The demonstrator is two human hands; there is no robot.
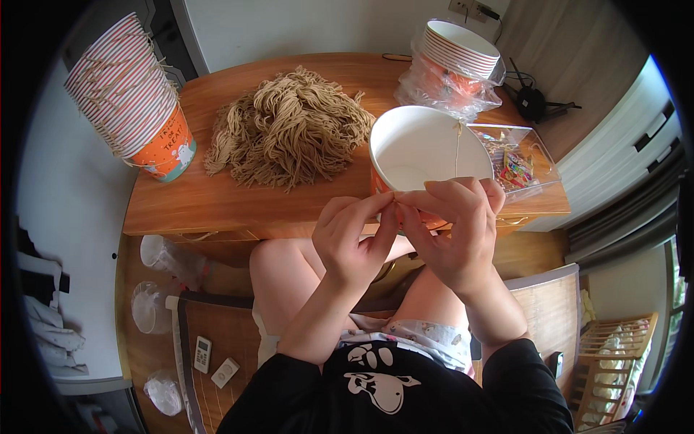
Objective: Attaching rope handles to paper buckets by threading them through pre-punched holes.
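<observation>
My left hand (pixel 353 235) and my right hand (pixel 457 230) meet fingertip to fingertip in front of the table edge. Each is closed in a pinch; what they hold, if anything, is too small to make out. Just beyond them stands an open paper bucket (pixel 412 148), white inside and orange outside, its near side partly hidden by my fingers. A thin tan string (pixel 457 148) hangs from its far right rim down inside. Left of the bucket lies a big heap of tan cord (pixel 293 126) cut in strands.
A tall leaning stack of striped orange buckets (pixel 130 101) stands at the table's left end. Plastic-wrapped buckets (pixel 455 65) sit at the back right, near a black router (pixel 531 103). A clear box (pixel 538 155) of small colourful pieces lies right. Two remotes (pixel 203 354) rest beside me.
</observation>
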